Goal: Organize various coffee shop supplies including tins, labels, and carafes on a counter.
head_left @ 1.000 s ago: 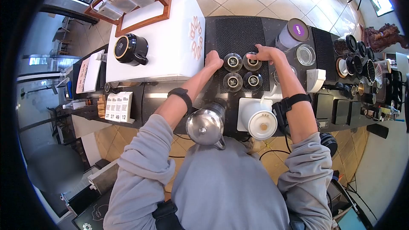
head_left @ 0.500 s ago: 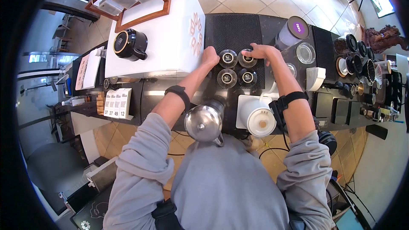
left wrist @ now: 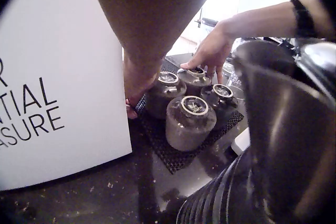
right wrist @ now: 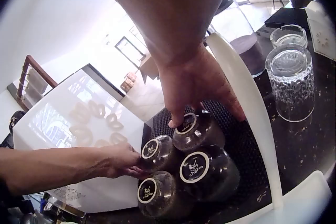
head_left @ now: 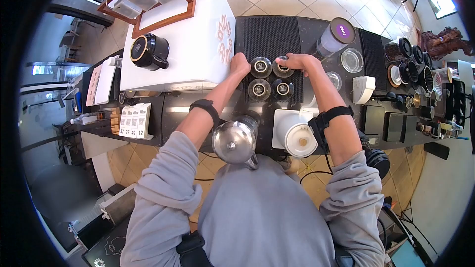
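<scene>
Several upside-down glass cups [head_left: 259, 90] with pale rings and a logo on their bases stand close together on a black textured mat [head_left: 271, 32]. Beside the far-left cup [head_left: 261, 67], my left hand [head_left: 240, 63] holds the mat's left edge low down, next to the white box, its fingers curled. My right hand [head_left: 303, 63] reaches over the far-right cup [right wrist: 202, 134]. Its thumb rests on that cup's base, while the other fingers extend down toward the mat's right side. In the right wrist view, the near-right cup [right wrist: 218, 174] sits under no hand.
A white box [head_left: 198, 34] stands left of the mat, bearing an upturned black mug [head_left: 157, 52]. Nearer my body are a steel pitcher [head_left: 235, 141] and a white kettle [head_left: 299, 136]. To the right stand a canister [head_left: 332, 39], a glass ashtray [head_left: 352, 60] and an upturned clear glass [right wrist: 290, 85].
The mat and its cups have shifted slightly left, toward the white box, and both hands have moved along with them. The head view has also drifted a little.
</scene>
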{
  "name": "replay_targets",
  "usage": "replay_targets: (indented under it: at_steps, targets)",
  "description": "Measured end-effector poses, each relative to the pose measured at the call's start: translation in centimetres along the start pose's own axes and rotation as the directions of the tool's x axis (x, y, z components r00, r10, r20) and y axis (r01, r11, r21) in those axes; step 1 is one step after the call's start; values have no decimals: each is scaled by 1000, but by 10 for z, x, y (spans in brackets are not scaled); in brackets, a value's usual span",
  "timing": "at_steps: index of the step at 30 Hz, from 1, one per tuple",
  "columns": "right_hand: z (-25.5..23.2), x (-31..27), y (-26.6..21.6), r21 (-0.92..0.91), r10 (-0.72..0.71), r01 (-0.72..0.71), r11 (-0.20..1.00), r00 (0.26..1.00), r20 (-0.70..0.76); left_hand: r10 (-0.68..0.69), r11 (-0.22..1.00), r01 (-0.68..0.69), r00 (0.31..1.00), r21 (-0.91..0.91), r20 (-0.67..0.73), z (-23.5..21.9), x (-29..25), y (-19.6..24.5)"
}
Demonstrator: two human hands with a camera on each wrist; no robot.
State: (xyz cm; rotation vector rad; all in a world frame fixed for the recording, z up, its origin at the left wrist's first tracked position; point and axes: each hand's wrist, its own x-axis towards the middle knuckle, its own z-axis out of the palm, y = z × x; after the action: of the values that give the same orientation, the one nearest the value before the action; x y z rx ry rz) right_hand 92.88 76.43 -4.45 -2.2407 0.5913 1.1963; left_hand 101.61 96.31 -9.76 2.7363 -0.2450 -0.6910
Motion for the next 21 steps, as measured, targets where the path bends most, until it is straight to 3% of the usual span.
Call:
replay_targets:
  at_steps: [12,15,17,19,21]
  targets:
    - [4,0,0,11,-19,20,1000,999,-50,49,999,-49,998,12,-30,4,5,-6]
    - [8,17,3,-21,-27,25,999,993,-112,13,996,-9,999,-85,38,8,5,-5]
    - [8,22,2,-59,-41,32,998,985,-167,4,969,-21,998,-248,-69,24,3,-6]
    - [5,14,-5,-123,-91,65,990,973,-214,69,975,-93,990,-204,-119,20,-18,-3]
    - [3,-1,-11,-164,-136,101,981,967,-215,321,939,-337,929,-64,-183,10,-37,3]
